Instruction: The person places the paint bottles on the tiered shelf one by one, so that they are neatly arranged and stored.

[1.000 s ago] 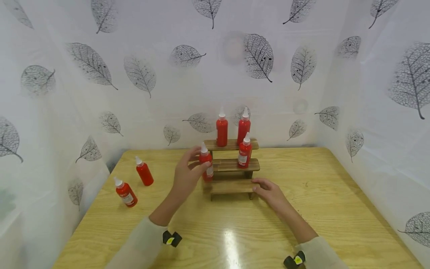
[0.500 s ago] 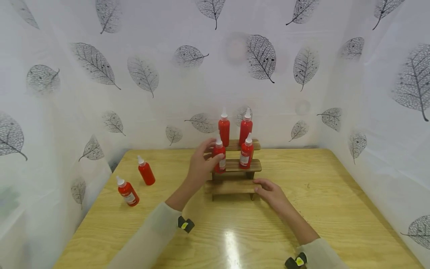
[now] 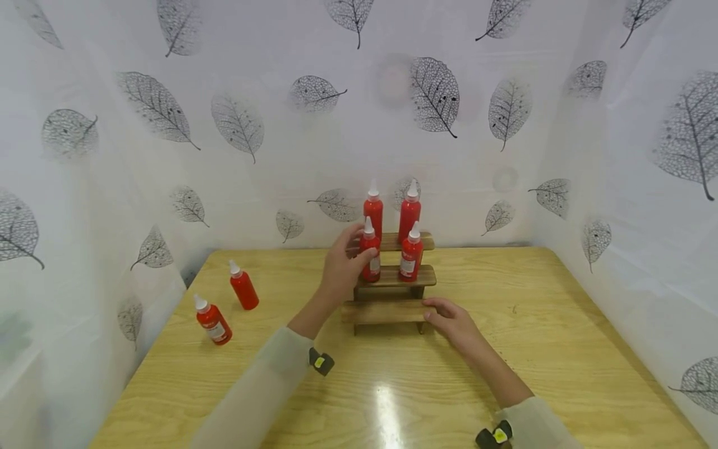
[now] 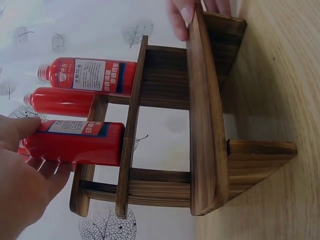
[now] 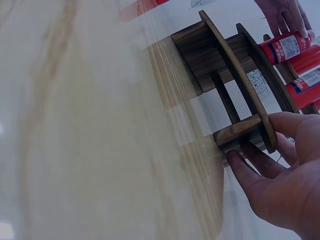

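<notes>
My left hand (image 3: 342, 267) grips a red bottle (image 3: 371, 257) with a white nozzle cap, thumb on one side and fingers on the other. In the left wrist view this bottle (image 4: 82, 142) stands at the left of the middle step, its base at the board. My right hand (image 3: 453, 319) holds the right end of the lowest step of a three-step wooden rack (image 3: 384, 312); the right wrist view shows its thumb and fingers around that end. Beside the gripped bottle, another red bottle (image 3: 411, 259) stands on the middle step. Two more red bottles, left (image 3: 373, 212) and right (image 3: 409, 218), stand on the top step.
Two red bottles stand on the table's left side, one nearer (image 3: 214, 324) and one farther (image 3: 244, 290). The wooden table (image 3: 505, 324) backs onto a white leaf-patterned sheet (image 3: 348, 143), which also rises along both sides.
My left hand has carried its bottle right and upward from the rack's left side onto the middle step. My right hand stays at the lowest step's end.
</notes>
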A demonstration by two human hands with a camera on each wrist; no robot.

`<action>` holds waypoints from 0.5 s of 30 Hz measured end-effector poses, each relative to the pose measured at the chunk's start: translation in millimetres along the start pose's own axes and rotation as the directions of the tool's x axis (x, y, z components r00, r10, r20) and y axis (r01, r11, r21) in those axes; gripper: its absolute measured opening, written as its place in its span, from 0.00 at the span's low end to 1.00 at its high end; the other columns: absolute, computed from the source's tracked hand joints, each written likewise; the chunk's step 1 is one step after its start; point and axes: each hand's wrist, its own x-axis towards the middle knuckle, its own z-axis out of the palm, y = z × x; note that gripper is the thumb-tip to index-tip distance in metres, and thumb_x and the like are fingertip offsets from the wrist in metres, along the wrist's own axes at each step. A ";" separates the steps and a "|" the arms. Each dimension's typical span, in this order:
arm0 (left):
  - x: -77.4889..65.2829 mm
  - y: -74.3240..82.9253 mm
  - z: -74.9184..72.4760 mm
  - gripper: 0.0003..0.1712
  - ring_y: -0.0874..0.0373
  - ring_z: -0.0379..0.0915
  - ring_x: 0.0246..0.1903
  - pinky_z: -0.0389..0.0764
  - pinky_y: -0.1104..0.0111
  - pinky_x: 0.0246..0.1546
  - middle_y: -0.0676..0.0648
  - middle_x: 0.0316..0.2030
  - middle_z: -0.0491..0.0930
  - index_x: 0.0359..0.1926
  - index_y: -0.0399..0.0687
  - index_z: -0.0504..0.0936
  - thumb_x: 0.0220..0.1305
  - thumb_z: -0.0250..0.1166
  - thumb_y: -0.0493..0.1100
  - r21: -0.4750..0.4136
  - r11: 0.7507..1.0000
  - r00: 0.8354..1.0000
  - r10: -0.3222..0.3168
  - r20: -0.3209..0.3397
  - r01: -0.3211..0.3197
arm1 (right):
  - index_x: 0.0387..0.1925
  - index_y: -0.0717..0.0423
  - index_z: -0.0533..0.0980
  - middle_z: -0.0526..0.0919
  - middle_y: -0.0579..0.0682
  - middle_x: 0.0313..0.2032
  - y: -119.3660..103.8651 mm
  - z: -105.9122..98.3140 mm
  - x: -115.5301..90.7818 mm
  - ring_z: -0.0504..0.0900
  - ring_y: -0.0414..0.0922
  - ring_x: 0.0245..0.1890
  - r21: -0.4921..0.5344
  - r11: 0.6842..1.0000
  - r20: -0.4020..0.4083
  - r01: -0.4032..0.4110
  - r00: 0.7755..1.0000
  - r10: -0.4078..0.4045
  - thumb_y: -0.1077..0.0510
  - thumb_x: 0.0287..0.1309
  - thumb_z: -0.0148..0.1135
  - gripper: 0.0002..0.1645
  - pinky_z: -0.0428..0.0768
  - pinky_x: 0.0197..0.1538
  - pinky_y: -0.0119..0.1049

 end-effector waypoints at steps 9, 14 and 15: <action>2.9 -2.7 5.2 0.28 0.49 0.77 0.58 0.79 0.57 0.61 0.46 0.59 0.76 0.67 0.53 0.71 0.68 0.66 0.39 0.011 0.999 0.998 0.049 0.044 -0.049 | 0.65 0.55 0.73 0.70 0.58 0.71 0.7 -0.7 1.0 0.57 0.60 0.76 0.011 1.000 -0.001 -0.016 1.000 0.016 0.49 0.68 0.63 0.29 0.59 0.75 0.59; 1.5 -3.6 5.6 0.28 0.49 0.76 0.59 0.79 0.58 0.62 0.46 0.59 0.75 0.68 0.54 0.70 0.69 0.65 0.39 0.008 0.999 0.997 0.053 0.060 -0.053 | 0.66 0.55 0.73 0.69 0.58 0.71 -0.7 -0.3 0.6 0.55 0.61 0.77 0.018 1.000 0.003 -0.020 1.000 0.020 0.48 0.68 0.63 0.29 0.59 0.75 0.59; 1.3 -3.9 5.4 0.28 0.50 0.75 0.59 0.79 0.58 0.62 0.46 0.59 0.75 0.68 0.54 0.70 0.69 0.65 0.40 0.006 0.999 0.997 0.053 0.062 -0.053 | 0.66 0.55 0.73 0.69 0.58 0.71 -0.9 -0.1 0.6 0.55 0.60 0.77 0.020 1.000 0.004 -0.019 1.000 0.019 0.49 0.68 0.63 0.29 0.59 0.75 0.59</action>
